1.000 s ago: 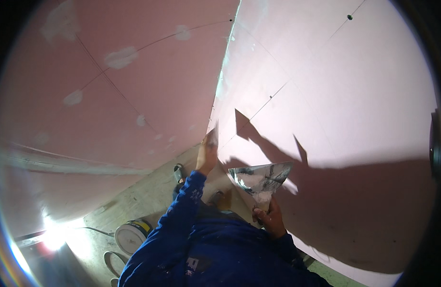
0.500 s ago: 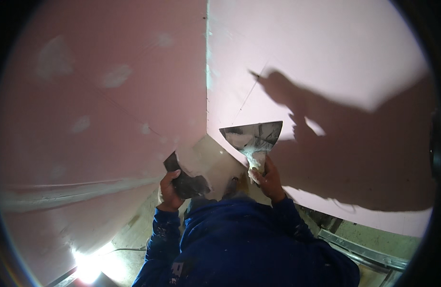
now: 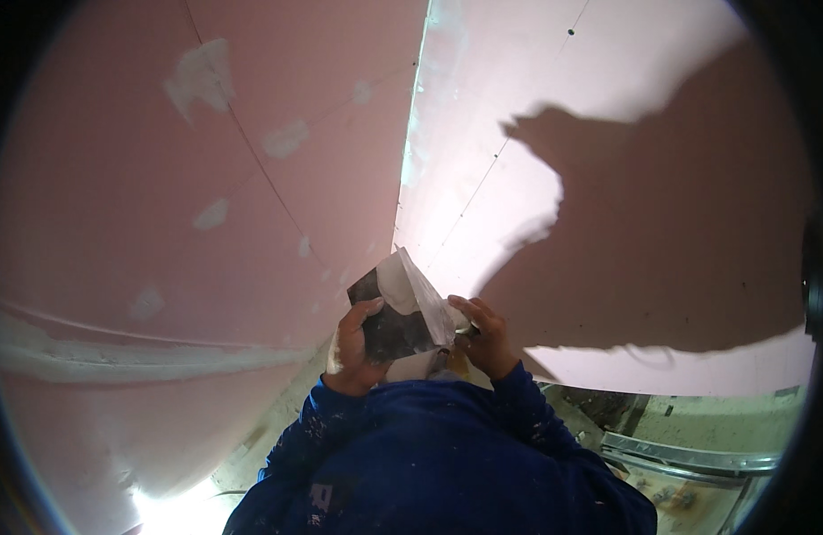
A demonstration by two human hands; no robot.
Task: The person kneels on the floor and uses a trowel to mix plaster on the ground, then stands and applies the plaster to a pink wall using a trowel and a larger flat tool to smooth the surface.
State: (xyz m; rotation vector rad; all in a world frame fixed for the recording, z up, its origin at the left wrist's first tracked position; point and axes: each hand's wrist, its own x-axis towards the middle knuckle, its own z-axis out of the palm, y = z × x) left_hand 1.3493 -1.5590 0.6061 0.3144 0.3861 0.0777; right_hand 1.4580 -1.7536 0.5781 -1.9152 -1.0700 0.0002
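My left hand [image 3: 353, 352] is closed on the near-left edge of a dark flat plate [image 3: 398, 334], thumb on top. Pale joint compound [image 3: 394, 283] lies on the plate's upper face. In my right hand [image 3: 490, 341] is a wide putty knife [image 3: 426, 299], its flared, compound-smeared blade turned edge-on to me. The blade stands tilted at the plate's right edge and appears to touch it. Most of the knife's handle is hidden by my fingers. Both tools are close in front of my body, below the wall corner.
Pink drywall boards meet in a vertical corner [image 3: 417, 98] ahead. The left board carries pale filler patches [image 3: 286, 139] and a long filled seam [image 3: 161, 361]. My shadow falls on the right board. A bright work lamp [image 3: 175, 510] glows at lower left; metal profiles [image 3: 688, 455] lie at lower right.
The putty knife has come left and turned from flat-facing to edge-on, meeting the plate. My left hand has raised the plate slightly to the right. The view has shifted too.
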